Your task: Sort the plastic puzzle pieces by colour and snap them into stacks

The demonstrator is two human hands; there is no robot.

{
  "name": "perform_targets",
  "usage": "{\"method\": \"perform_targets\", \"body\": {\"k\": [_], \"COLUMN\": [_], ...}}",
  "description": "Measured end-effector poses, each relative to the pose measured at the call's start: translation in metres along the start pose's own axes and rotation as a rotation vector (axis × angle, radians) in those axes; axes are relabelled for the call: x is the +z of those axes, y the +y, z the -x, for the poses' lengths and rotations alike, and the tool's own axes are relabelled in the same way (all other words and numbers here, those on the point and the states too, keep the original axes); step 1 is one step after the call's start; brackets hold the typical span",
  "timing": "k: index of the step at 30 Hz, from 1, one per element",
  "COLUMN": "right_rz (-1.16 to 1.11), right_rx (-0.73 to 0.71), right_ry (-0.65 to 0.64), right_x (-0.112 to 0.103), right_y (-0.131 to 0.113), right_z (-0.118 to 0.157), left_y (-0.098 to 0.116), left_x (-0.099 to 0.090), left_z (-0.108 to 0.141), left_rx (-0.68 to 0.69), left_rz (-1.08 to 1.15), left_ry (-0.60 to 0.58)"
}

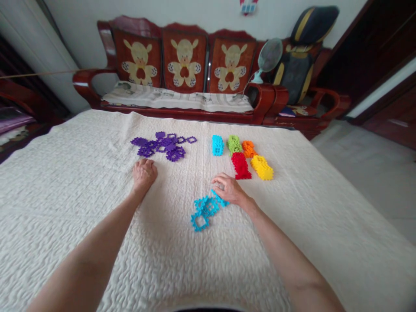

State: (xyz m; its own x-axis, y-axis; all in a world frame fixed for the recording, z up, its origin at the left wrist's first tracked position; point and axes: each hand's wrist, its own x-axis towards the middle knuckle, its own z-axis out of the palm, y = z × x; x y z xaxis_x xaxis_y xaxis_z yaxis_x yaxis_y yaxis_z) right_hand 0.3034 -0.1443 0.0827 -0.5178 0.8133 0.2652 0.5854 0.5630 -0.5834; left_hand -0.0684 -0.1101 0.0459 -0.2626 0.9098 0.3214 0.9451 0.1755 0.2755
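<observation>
My left hand (144, 174) rests on the quilted cloth with its fingers curled in, and nothing shows in it. Just beyond it lies a loose heap of purple interlocking toy pieces (175, 153). My right hand (230, 189) hovers or rests over the near side, fingers bent with a gap between them and the thumb, and no piece shows in that gap. Below its palm are several light blue square frame pieces (199, 221) with notched edges; the hand partly covers one of them.
Grouped stacks stand past my right hand: light blue (217, 145), green (234, 144), orange (248, 149), red (241, 166) and yellow (262, 168). White quilted cloth (81, 195) covers the surface. Behind are a wooden sofa (89, 82) and a small fan (271, 55).
</observation>
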Motion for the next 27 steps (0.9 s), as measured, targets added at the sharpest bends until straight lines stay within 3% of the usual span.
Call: {"method": "perform_targets", "body": {"k": [7, 11, 22, 27], "right_rz": [-0.003, 0.102, 0.211, 0.132], "right_rx": [-0.158, -0.147, -0.097, -0.079], "right_ry": [-0.157, -0.243, -0.228, -0.219], "right_x": [0.003, 0.005, 0.009, 0.006], "right_y": [-0.026, -0.032, -0.039, -0.035], "right_z": [0.016, 0.017, 0.019, 0.018], "left_y": [0.003, 0.003, 0.003, 0.002], "left_x": [-0.004, -0.004, -0.004, -0.004], "left_z": [0.0, 0.0, 0.001, 0.001], "left_rx": [-0.017, -0.018, -0.008, -0.007], "left_rz": [0.004, 0.018, -0.009, -0.012], "left_ry": [-0.017, -0.018, -0.009, -0.002]}}
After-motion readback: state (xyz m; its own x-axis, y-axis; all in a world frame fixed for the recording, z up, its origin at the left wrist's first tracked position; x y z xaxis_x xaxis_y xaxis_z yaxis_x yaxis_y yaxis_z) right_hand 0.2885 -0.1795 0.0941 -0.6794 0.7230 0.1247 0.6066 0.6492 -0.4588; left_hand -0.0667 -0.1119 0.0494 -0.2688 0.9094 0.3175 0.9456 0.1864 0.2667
